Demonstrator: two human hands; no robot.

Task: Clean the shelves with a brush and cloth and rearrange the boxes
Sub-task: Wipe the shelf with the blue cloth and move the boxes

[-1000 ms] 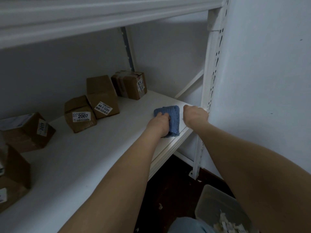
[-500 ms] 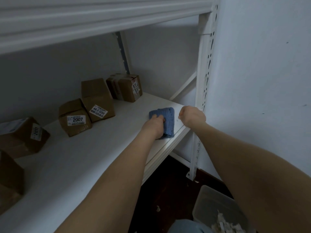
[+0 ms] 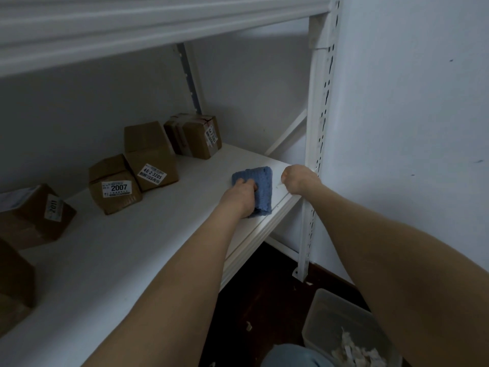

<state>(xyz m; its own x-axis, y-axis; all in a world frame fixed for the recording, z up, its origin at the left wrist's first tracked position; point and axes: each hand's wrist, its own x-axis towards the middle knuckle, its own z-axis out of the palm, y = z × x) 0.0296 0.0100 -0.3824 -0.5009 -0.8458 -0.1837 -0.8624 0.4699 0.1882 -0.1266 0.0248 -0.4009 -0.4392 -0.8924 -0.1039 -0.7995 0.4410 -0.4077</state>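
Left hand [image 3: 242, 198] grips cloth [image 3: 260, 181] at front edge of shelf [image 3: 158, 247]; right hand [image 3: 299, 180] curled, contents unseen. Outward strokes may scatter dust past the bin [image 3: 330, 311].

head camera looks down and forward, seemingly close over the dim shelf [image 3: 127, 250].

1. The blue cloth [image 3: 260, 186], a thick folded pad, lies on the white shelf [image 3: 158, 247] near its front right corner, gripped by the left hand [image 3: 242, 193].
2. Brown cardboard boxes stand toward the shelf's back and left: a taped box [image 3: 194, 135] farthest back, the tilted "46-2-3205" box [image 3: 150, 154] touching the "2007" box [image 3: 113, 186], and the "2011" box [image 3: 31, 215] apart at the left.
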